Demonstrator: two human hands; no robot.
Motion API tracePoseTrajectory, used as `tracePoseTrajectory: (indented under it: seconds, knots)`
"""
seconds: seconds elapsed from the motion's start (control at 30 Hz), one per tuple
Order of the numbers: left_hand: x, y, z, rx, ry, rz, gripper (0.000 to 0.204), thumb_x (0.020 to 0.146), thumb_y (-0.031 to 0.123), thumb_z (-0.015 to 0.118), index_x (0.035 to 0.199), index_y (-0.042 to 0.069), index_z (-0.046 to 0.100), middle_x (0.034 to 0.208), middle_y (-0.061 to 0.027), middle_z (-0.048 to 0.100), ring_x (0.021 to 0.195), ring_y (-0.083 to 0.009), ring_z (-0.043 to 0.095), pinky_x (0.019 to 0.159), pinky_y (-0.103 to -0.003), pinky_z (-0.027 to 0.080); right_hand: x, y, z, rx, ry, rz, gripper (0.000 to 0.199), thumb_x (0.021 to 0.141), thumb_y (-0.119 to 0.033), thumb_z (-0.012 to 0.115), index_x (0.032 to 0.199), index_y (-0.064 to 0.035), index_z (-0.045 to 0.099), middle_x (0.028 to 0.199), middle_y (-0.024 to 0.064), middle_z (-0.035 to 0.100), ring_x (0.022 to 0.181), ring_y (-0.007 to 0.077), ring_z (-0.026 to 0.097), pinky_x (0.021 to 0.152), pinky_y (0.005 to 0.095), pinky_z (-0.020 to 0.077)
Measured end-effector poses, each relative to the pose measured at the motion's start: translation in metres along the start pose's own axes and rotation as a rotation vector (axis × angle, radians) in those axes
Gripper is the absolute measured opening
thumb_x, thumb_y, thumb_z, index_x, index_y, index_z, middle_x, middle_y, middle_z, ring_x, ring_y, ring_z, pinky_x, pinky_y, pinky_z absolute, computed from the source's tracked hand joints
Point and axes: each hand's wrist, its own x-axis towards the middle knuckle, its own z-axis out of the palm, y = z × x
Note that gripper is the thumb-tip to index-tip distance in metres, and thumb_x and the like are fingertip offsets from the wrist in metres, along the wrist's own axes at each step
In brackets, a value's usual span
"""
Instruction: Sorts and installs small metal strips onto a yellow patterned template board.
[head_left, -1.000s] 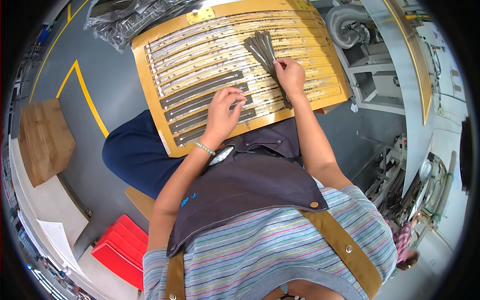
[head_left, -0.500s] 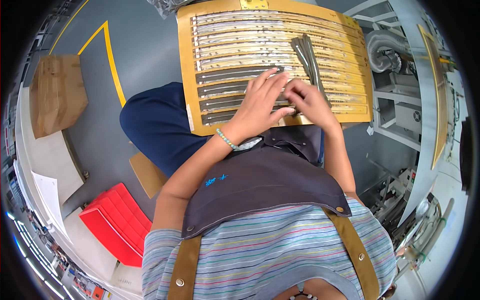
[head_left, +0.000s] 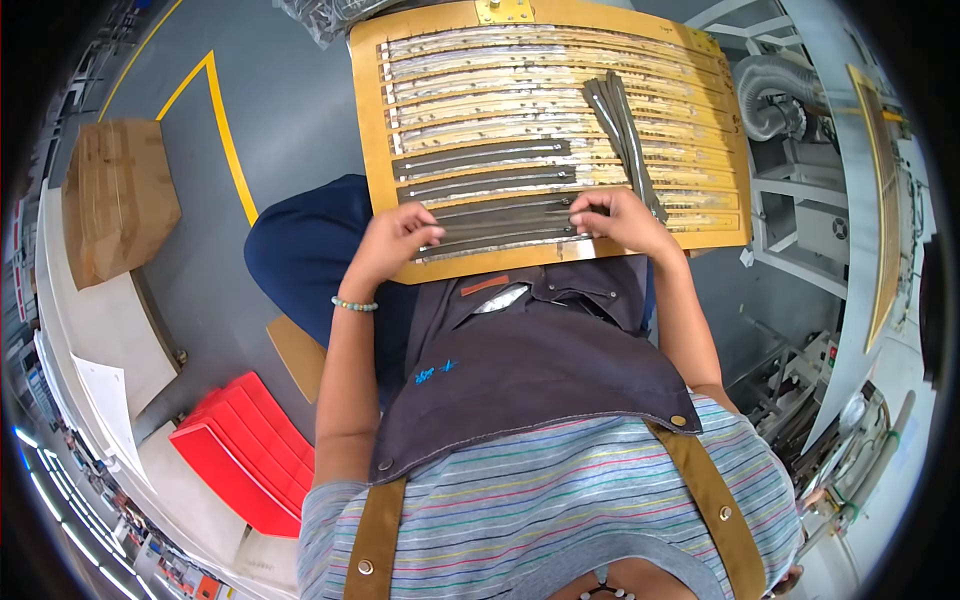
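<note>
Evidently slim, straight, dark grey zipper strip; left hand, right hand pinching ends.

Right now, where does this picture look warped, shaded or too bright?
In the head view, the yellow board's edges bow and the picture's corners go black; in that same view, the board's upper right looks shaded; also in the head view, lamps at lower left show as white streaks, while the dark strips on the board stand out well.
</note>
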Motion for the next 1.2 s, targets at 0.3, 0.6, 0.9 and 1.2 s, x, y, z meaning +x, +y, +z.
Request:
tracePoseTrajectory:
  seconds: [0.3,0.6,0.9,1.2]
  knots:
    - [0.083,-0.003,-0.013,0.297,0.868,0.19,0.014,0.089,0.012,0.076,0.094,-0.001,0.075,0.08,-0.0076,0.07,0.067,-0.0154,0.064,0.068,-0.03,0.052,0.096,-0.027,-0.03,0.042,0.227,-0.022,0.012,0.095,-0.02,0.073,0.096,-0.0076,0.07,0.078,-0.0032,0.067,0.066,0.0033,0.056,0.06,0.0215,0.0453]
    - [0.094,-0.007,-0.024,0.293,0.917,0.174,0.008,0.086,0.006,0.075,0.088,-0.001,0.071,0.083,-0.0114,0.071,0.067,-0.0198,0.068,0.066,-0.033,0.054,0.123,-0.026,-0.027,-0.018,0.315,0.028,0.022,0.09,-0.027,0.079,0.089,-0.0078,0.068,0.076,0.0015,0.072,0.059,0.0052,0.059,0.052,0.0233,0.0442]
    - [0.096,-0.009,-0.029,0.362,0.927,0.213,0.01,0.086,0.007,0.074,0.086,-0.002,0.07,0.079,-0.011,0.071,0.066,-0.0213,0.069,0.067,-0.034,0.056,0.125,-0.026,-0.022,-0.061,0.343,-0.027,0.027,0.089,-0.029,0.081,0.091,-0.0039,0.07,0.076,0.0033,0.073,0.058,0.008,0.061,0.057,0.0251,0.0497]
    - [0.087,0.004,-0.013,0.7,1.05,0.175,0.051,0.086,0.024,0.079,0.126,-0.001,0.059,0.136,-0.0219,0.051,0.124,-0.0347,0.053,0.102,-0.045,0.043,0.127,-0.02,-0.02,-0.088,0.382,-0.03,0.025,0.088,-0.03,0.081,0.093,-0.0062,0.072,0.076,0.0022,0.074,0.057,0.0082,0.062,0.058,0.0261,0.0508]
